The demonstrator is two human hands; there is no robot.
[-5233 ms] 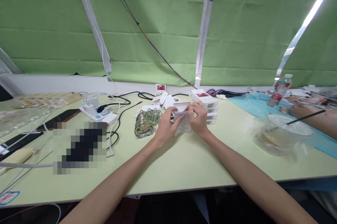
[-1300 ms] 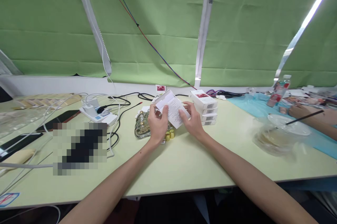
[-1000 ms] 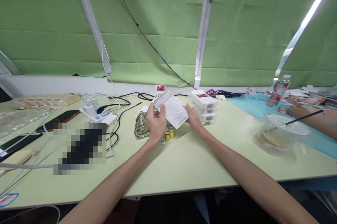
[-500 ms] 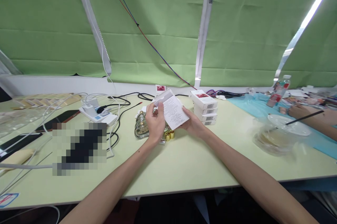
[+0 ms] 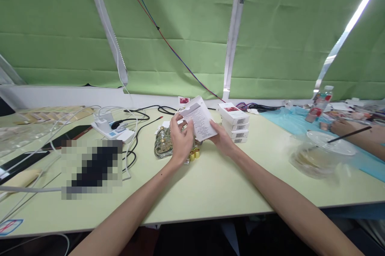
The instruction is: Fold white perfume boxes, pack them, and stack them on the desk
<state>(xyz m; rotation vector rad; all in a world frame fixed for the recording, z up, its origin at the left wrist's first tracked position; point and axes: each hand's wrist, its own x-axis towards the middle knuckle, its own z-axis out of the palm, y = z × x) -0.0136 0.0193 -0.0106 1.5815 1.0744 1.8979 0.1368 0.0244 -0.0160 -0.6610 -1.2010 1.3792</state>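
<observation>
Above the table, a small white box (image 5: 202, 124) with fine print on its facing side is tilted between my hands. Its upper-left end seems to have a raised flap. My right hand (image 5: 223, 140) grips the lower right edge, fingers partly hidden behind it. At the box's left side, my left hand (image 5: 182, 139) has its fingers curled near the flap and its thumb against the printed face. Below and behind lie a heap of glass and gold-coloured pieces (image 5: 162, 143) and gold caps (image 5: 197, 153). Right of my hands stands a stack of similar white boxes (image 5: 234, 117).
A power strip (image 5: 112, 129) with tangled cables is on the left, near phones (image 5: 67, 136) and a pixelated dark object. On the right are a clear round container (image 5: 313, 161), its lid (image 5: 331, 143), a bottle (image 5: 320, 103) and another person's arm (image 5: 355, 133) over blue sheeting.
The white box has moved slightly up and right and turned a little in my hands. My left hand has shifted right, with its thumb lower along the printed face.
</observation>
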